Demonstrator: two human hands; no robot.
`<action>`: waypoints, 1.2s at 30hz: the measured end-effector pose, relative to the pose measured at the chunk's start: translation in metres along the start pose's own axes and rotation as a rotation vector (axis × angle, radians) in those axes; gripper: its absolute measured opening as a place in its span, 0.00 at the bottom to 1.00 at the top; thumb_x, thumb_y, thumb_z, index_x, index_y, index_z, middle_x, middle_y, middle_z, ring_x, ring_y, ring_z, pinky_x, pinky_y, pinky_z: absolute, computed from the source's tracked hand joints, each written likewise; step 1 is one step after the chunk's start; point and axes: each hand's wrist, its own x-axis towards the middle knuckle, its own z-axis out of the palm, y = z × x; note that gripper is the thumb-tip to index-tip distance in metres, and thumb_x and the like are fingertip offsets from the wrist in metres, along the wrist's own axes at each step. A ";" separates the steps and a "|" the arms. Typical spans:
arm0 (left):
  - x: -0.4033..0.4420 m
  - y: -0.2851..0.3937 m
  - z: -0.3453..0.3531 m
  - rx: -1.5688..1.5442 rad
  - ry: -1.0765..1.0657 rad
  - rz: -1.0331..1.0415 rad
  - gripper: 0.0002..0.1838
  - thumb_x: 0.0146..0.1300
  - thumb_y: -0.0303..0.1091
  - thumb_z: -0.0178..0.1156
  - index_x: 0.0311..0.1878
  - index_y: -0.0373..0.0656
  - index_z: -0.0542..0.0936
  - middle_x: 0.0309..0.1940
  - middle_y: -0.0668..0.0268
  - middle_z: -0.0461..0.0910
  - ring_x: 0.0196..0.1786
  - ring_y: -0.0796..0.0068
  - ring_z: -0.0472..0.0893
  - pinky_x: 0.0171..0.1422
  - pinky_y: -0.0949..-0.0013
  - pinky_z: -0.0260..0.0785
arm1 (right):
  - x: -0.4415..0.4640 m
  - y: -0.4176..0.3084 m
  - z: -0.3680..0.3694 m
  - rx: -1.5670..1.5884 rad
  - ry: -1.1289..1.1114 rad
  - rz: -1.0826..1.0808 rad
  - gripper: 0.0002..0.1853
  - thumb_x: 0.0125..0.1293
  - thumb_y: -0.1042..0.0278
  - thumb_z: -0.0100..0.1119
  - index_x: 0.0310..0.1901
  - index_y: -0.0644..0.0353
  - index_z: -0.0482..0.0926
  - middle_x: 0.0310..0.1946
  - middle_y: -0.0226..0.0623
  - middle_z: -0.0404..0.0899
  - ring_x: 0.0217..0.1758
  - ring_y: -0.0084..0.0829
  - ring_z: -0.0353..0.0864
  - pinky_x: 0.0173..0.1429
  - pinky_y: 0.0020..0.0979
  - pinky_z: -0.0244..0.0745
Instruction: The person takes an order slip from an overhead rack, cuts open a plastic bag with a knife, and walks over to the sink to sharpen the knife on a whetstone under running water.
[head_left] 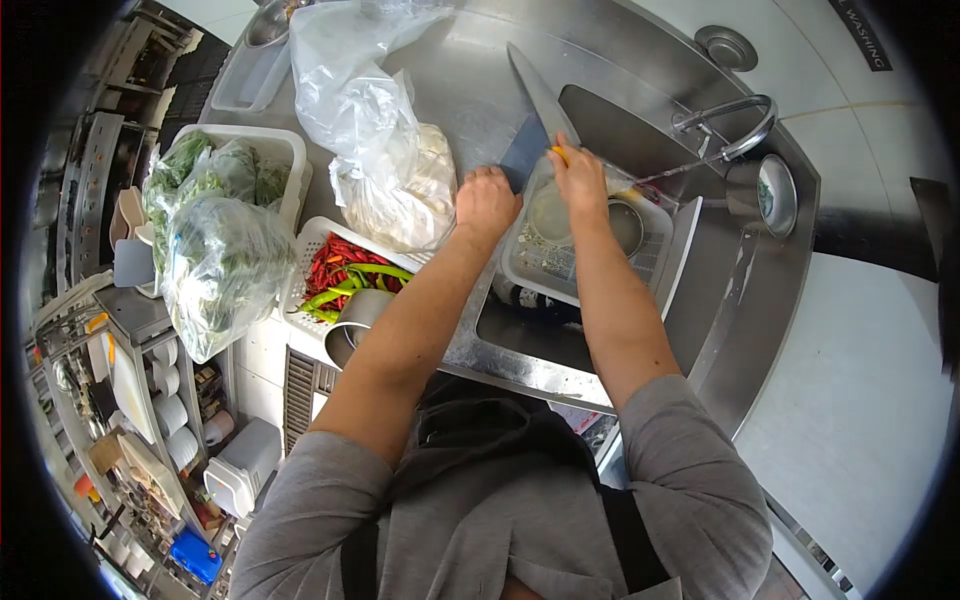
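Note:
My right hand [582,185] is closed round the yellow handle of a large knife [538,90], whose blade points up and away over the sink's edge. Below that hand a clear plastic tub [655,255] sits across the sink, with a round bowl and small pale scraps in it. My left hand [488,203] is curled on the steel counter, beside a flat blue-grey piece [522,152] that looks like a wide blade. Whatever its fingers hold is hidden. Just left of it lies a plastic bag of pale food [410,190].
Water runs from the tap [750,130] towards the tub. At left, a white basket [300,290] holds red and green chillies beside a steel cup [350,335]. Bagged leafy greens [225,250] fill a white crate [295,150]. A metal pot [765,195] stands at the right rim.

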 end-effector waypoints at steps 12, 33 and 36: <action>0.002 0.000 0.002 -0.049 0.022 0.003 0.27 0.50 0.48 0.67 0.43 0.32 0.77 0.41 0.51 0.79 0.48 0.54 0.79 0.54 0.63 0.72 | -0.093 0.000 -0.020 0.075 -0.206 0.101 0.20 0.63 0.64 0.59 0.57 0.55 0.77 0.37 0.51 0.80 0.40 0.50 0.80 0.43 0.43 0.75; 0.000 0.002 0.001 -0.028 0.039 0.007 0.27 0.52 0.49 0.67 0.43 0.33 0.76 0.42 0.52 0.79 0.48 0.55 0.79 0.54 0.61 0.73 | -0.034 0.030 -0.018 -0.013 0.034 -0.028 0.20 0.63 0.65 0.60 0.57 0.56 0.76 0.36 0.51 0.79 0.39 0.51 0.79 0.43 0.42 0.74; 0.003 0.007 -0.002 0.003 0.032 -0.009 0.29 0.51 0.49 0.68 0.44 0.33 0.75 0.43 0.50 0.78 0.49 0.54 0.79 0.55 0.61 0.73 | -0.044 0.037 -0.029 0.150 0.171 0.096 0.21 0.64 0.64 0.61 0.58 0.58 0.75 0.34 0.45 0.80 0.39 0.46 0.80 0.43 0.39 0.74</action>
